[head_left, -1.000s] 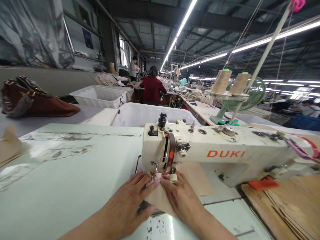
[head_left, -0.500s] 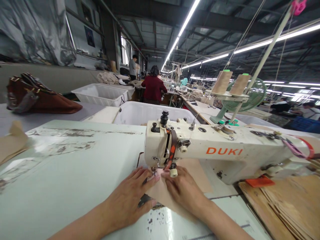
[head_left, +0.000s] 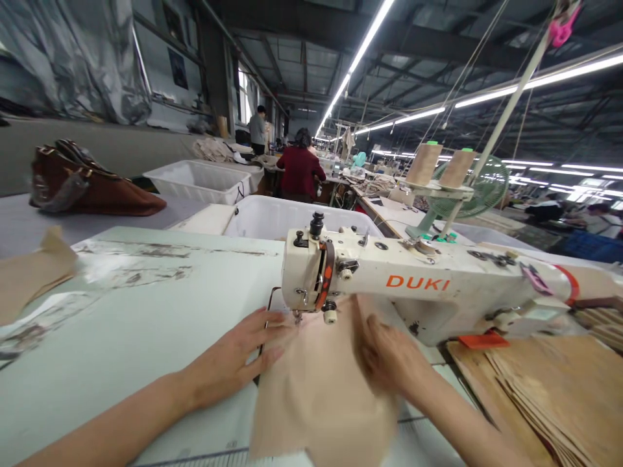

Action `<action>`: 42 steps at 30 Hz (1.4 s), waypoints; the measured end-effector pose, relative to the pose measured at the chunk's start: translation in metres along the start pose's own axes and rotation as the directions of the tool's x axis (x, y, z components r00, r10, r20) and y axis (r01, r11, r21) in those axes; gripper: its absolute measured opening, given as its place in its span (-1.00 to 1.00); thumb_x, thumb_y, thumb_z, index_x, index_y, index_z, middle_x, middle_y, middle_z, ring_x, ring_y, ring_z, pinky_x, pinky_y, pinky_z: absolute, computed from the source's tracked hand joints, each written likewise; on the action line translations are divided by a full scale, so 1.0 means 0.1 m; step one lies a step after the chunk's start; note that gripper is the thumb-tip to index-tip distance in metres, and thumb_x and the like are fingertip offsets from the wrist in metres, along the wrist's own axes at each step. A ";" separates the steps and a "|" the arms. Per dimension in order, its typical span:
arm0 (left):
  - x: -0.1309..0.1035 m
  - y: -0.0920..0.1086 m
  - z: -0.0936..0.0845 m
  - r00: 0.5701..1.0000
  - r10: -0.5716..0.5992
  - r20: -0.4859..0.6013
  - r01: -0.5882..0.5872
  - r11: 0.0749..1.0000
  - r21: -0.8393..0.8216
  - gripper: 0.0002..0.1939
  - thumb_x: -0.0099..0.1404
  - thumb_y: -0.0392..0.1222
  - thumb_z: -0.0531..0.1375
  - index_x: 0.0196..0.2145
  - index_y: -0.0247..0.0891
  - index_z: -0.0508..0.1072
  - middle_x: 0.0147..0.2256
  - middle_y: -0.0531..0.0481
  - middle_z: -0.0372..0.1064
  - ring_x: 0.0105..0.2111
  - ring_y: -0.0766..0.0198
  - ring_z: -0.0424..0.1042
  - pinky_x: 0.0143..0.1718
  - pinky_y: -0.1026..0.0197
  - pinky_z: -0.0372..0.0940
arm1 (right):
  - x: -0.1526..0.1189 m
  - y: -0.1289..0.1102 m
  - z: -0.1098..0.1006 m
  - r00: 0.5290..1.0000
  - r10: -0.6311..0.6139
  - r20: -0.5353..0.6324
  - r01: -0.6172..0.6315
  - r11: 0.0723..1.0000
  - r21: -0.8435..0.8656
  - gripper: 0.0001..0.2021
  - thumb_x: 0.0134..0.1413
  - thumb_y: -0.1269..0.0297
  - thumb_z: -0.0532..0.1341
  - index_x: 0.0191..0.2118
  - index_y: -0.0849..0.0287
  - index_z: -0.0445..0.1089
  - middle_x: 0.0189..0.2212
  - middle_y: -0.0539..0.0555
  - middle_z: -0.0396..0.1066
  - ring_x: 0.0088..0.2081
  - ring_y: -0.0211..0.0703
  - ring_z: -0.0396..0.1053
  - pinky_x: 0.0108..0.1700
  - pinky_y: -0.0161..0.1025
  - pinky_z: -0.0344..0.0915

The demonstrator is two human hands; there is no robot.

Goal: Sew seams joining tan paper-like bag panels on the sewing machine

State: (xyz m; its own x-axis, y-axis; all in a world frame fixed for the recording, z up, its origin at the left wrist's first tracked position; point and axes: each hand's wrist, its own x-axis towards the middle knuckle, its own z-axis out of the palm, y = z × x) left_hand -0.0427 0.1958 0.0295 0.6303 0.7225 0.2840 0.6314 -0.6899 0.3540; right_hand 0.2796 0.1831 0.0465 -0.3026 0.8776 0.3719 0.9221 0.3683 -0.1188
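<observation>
- Viewing forward and down, we find the pale green work table [head_left: 146,318] across the foreground, its surface scuffed toward the far left.
- We see the cream sewing machine [head_left: 365,275], lettered DUKI in orange, extending to the right, with its head at the left end.
- Directly behind the machine, we note a white bin [head_left: 302,217].
- On the grey surface at the far left, we identify a brown bag [head_left: 117,194] with handles on top.
- Below the machine arm, at right, we observe a stack of brown sheets [head_left: 569,383].
- We locate the beige fabric [head_left: 311,389] under the machine head, running toward us and spreading over the table front; its near portion is blurred.
- We keep our right hand [head_left: 392,353] at the right side of the fabric, fingers curled; because of blur, we cannot tell whether they grip it.
- We place our left hand [head_left: 231,360] palm down, fingers extended and thumb apart, gripping nothing; the fingertips lie near the presser foot [head_left: 298,316], the thumb at the fabric's left edge.
- We count two tan thread cones [head_left: 424,165] with green tops, seated on a stand [head_left: 440,190] behind the machine.
- We note an orange piece [head_left: 483,340] at the back edge of the stack.
</observation>
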 end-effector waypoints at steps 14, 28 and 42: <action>0.02 0.05 0.18 0.996 0.087 0.017 -0.088 0.994 0.058 -0.45 0.36 -0.03 0.19 0.25 -0.17 0.24 0.21 -0.15 0.22 0.21 0.03 0.21 0.24 -0.06 0.16 | 0.16 -0.69 0.46 0.947 -0.210 0.242 0.191 0.976 0.101 -0.53 0.40 0.31 -0.03 0.35 0.27 0.03 0.27 0.22 0.14 0.31 0.16 0.05 0.28 0.36 -0.04; -0.03 0.08 0.22 0.988 0.152 -0.027 -0.145 0.974 0.172 -0.34 0.31 -0.09 0.22 0.30 -0.14 0.11 0.27 -0.09 0.15 0.24 0.01 0.18 0.21 -0.01 0.23 | 0.15 -0.62 0.46 0.931 -0.278 0.234 0.254 0.958 0.130 -0.55 0.44 0.29 -0.12 0.36 0.13 0.01 0.31 0.04 0.06 0.30 0.06 0.10 0.30 0.38 -0.07; -0.01 -0.09 0.24 0.985 0.167 -0.036 -0.151 0.948 0.279 -0.33 0.36 0.04 0.17 0.33 -0.13 0.07 0.31 -0.08 0.07 0.25 0.00 0.18 0.17 -0.03 0.29 | 0.20 -0.62 0.64 0.952 -0.260 0.164 0.250 0.965 0.078 -0.55 0.41 0.28 -0.06 0.33 0.17 0.12 0.07 0.18 0.41 0.16 0.14 0.30 0.26 0.41 0.00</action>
State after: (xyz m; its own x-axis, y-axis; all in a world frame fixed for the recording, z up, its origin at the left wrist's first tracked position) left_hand -0.0378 0.1999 0.0044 0.7102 0.5981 0.3713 0.6298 -0.7755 0.0446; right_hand 0.2004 0.1975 0.0022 -0.5672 0.7896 0.2341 0.7954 0.5989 -0.0932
